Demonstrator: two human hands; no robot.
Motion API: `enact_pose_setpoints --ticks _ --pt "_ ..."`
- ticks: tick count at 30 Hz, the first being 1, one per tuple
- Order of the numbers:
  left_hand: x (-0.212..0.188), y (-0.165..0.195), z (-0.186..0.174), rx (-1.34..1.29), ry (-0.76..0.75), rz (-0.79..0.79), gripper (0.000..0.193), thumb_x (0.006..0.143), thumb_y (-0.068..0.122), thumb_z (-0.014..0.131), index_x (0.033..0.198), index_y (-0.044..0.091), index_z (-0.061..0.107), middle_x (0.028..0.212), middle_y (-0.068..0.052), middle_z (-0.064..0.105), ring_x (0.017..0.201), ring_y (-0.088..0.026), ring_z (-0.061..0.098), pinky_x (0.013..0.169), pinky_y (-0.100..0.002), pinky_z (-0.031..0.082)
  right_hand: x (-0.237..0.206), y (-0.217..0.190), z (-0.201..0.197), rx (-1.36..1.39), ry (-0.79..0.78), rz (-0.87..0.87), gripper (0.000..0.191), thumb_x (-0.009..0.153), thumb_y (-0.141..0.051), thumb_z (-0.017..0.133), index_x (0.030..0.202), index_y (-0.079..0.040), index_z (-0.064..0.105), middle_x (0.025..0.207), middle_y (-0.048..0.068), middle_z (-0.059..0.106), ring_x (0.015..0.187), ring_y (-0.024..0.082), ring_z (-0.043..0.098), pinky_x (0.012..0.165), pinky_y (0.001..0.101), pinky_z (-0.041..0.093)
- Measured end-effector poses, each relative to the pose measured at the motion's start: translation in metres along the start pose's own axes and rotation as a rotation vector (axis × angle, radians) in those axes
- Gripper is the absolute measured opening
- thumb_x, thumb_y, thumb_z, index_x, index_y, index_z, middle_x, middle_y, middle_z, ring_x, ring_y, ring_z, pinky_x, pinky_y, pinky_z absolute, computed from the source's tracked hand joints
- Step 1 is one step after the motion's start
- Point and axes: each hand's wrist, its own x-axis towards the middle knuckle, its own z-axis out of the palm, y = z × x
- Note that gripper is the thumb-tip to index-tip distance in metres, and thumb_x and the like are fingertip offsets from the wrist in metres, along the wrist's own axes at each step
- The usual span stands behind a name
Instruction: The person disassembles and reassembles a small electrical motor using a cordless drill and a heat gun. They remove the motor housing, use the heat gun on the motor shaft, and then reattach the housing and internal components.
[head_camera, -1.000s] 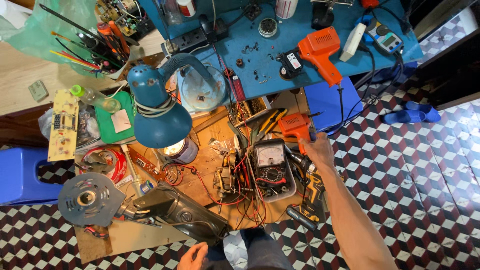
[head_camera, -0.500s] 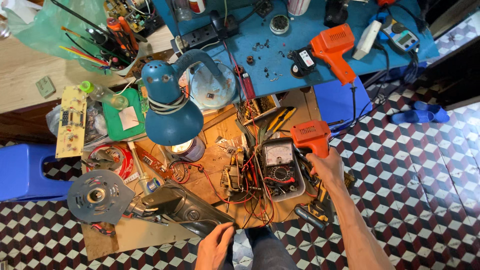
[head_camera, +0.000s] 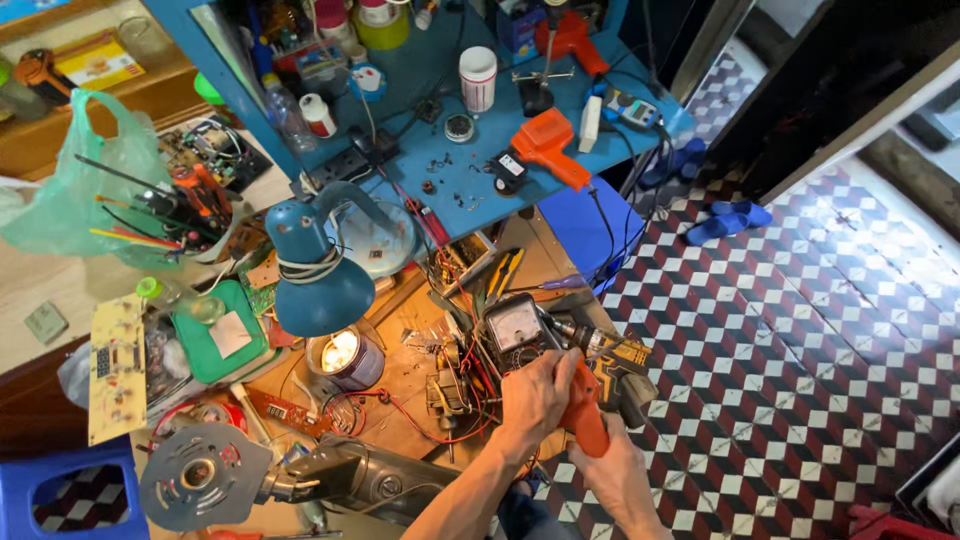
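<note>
A cluttered wooden surface (head_camera: 420, 400) is seen from above, with a blue workbench (head_camera: 470, 170) behind it and a chequered tile floor (head_camera: 780, 330) to the right. The surface is covered with wires, circuit boards and dismantled parts. A blue desk lamp (head_camera: 315, 280) bends over its middle, and a lit round can-like object (head_camera: 345, 358) sits just under the shade. At the near left, a grey motor housing with a round metal plate (head_camera: 200, 475) lies on its side.

Near the right edge of the surface, an analogue multimeter (head_camera: 515, 325) lies face up among red and black leads. Just beside it, on its right, a yellow and black cordless drill (head_camera: 610, 365) rests with its chuck pointing toward the meter.

An orange tool with a pistol-style grip (head_camera: 585, 420) is held between both hands at the near right corner. Its long axis runs from upper left to lower right, tilted toward the person. The left hand (head_camera: 535, 395) is closed over the upper part of the tool, fingers curled around it, and it lies next to the multimeter. The right hand (head_camera: 620, 480) is wrapped around the lower end from beneath, partly hidden by the tool, so how tightly it grips cannot be told. The left hand is the nearer one to the meter and the drill.

A second, similar orange tool (head_camera: 545, 145) rests well apart on the blue workbench.
</note>
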Motion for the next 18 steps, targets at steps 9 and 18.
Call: enact_pose_setpoints --ticks 9,18 --pt "-0.030 -0.058 -0.011 0.043 -0.214 -0.332 0.074 0.100 0.067 0.034 0.085 0.004 0.070 0.084 -0.028 0.070 0.086 -0.050 0.064 0.077 -0.056 0.049 -0.021 0.017 0.030 -0.013 -0.136 -0.243 0.049 0.080 -0.031 0.077 0.114 -0.003 0.055 0.093 0.020 0.074 0.092 0.040 0.074 0.076 0.0460 0.057" --pt "-0.048 -0.072 -0.024 -0.048 -0.099 -0.641 0.091 0.097 0.072 0.022 0.089 -0.001 0.076 0.095 -0.030 0.071 0.096 -0.047 0.064 0.090 -0.052 0.045 -0.004 0.017 0.003 0.361 -0.298 -0.162 0.049 0.092 -0.043 0.065 0.123 -0.004 0.067 0.104 0.002 0.077 0.093 0.013 0.071 0.081 0.0308 0.054"
